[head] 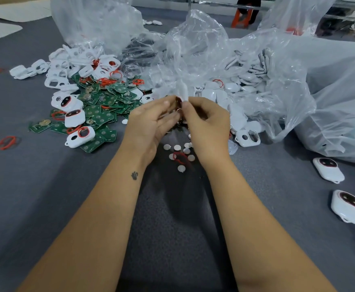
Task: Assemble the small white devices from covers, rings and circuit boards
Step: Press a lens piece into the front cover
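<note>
My left hand (151, 123) and my right hand (208, 123) meet over the middle of the grey table (45, 197). Together they pinch a small clear bag (179, 106) at its twisted top, and its contents are mostly hidden by my fingers. Several round silvery discs (177, 147) lie on the table right under the hands, with a red ring (179, 157) among them. Green circuit boards (107, 102) are heaped to the left, white covers (67, 66) behind them. Finished white devices (328, 169) lie at the right.
Big crumpled clear plastic bags (193, 49) holding white covers fill the back and the right side (341, 91). A loose red ring (7, 142) lies at the far left. More white devices (346, 206) sit near the right edge.
</note>
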{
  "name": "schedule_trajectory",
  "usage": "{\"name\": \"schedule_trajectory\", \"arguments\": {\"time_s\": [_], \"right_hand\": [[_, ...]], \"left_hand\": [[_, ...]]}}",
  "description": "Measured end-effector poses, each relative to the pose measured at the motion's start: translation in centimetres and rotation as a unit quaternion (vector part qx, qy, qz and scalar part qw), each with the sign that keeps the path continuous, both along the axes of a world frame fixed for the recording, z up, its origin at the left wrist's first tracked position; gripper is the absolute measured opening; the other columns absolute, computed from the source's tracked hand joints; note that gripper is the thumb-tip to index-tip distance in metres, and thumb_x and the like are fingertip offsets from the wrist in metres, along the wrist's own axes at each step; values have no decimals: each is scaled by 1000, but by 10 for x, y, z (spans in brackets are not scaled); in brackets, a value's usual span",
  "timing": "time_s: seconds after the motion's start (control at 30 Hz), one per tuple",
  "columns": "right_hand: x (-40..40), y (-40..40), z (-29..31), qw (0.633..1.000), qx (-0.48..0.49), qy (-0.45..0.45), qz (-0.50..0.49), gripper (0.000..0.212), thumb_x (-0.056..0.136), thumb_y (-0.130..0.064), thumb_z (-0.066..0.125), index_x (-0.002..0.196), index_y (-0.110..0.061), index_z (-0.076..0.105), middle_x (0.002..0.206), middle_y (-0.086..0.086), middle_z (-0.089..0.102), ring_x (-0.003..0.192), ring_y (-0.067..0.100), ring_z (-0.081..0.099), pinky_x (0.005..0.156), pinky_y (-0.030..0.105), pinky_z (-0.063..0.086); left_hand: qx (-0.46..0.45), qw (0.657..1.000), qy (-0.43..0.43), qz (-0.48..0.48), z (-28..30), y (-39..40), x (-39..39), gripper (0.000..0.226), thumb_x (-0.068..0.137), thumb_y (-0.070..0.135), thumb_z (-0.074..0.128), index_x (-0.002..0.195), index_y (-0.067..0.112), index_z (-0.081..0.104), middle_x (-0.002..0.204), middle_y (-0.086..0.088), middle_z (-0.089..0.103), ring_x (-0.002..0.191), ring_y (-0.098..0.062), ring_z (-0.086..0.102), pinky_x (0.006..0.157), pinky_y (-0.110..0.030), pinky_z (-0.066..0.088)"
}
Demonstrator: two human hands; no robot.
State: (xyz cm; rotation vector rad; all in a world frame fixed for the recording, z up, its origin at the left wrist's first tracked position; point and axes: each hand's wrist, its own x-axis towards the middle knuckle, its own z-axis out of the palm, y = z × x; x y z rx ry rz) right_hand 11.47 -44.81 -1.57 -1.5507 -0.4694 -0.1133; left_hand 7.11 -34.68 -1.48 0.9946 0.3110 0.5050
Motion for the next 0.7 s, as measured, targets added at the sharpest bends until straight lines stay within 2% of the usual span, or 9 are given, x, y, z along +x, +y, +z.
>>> {"name": "schedule_trajectory", "arguments": {"time_s": [0.1,0.23,0.33,0.43,0.5,0.57,0.63,0.7], "right_hand": [[5,-3,4,974,139,155,90,15,91,-5,61,82,-10,72,70,1,70,65,10,62,66,21,51],[7,-4,5,939,214,223,151,15,92,0,56,83,-4,67,71,6,69,60,12,61,61,20,49],[7,-3,4,960,171,187,118,14,91,-3,60,83,-7,70,73,3,69,66,12,62,67,22,51],[1,-1,2,996,15,57,61,8,87,-9,68,89,-12,75,84,-3,73,79,7,67,75,18,52],[-3,2,-1,994,-88,-42,45,14,86,-8,66,93,-15,75,94,-5,68,89,7,64,80,18,49],[-6,3,-1,984,-141,-95,49,23,84,-1,59,94,-16,74,97,-6,63,94,8,60,83,18,46],[-7,2,0,990,-112,-60,67,37,80,6,52,99,-17,74,100,-4,66,97,8,61,86,18,46],[-7,0,3,995,-29,31,93,40,79,8,50,101,-15,75,101,0,71,96,7,65,86,19,49]], "left_hand": [[29,1000,-5,11,-1,3,-2,16,93,-3,57,89,5,70,79,-3,75,73,-11,71,70,-18,56],[75,996,5,39,-2,3,-3,13,91,-1,63,89,11,68,73,3,72,72,-9,70,69,-17,55],[155,986,17,67,-3,0,-2,14,91,0,63,91,11,72,79,-3,74,77,-11,70,72,-18,55],[161,986,22,42,-3,-3,-2,20,92,12,59,86,1,73,86,-19,73,86,-24,71,78,-28,55],[179,983,28,35,-4,-1,-2,35,87,23,61,82,-11,64,80,-30,62,78,-29,61,72,-33,49],[201,978,33,42,-4,-1,-2,33,88,21,64,82,-11,62,75,-22,58,73,-25,54,67,-31,45],[173,983,28,46,-3,0,-4,21,94,12,60,82,-3,68,76,-11,67,73,-19,66,68,-23,51],[114,991,25,66,-2,4,-4,21,97,6,56,81,3,69,75,-6,72,74,-16,72,69,-18,55]]}}
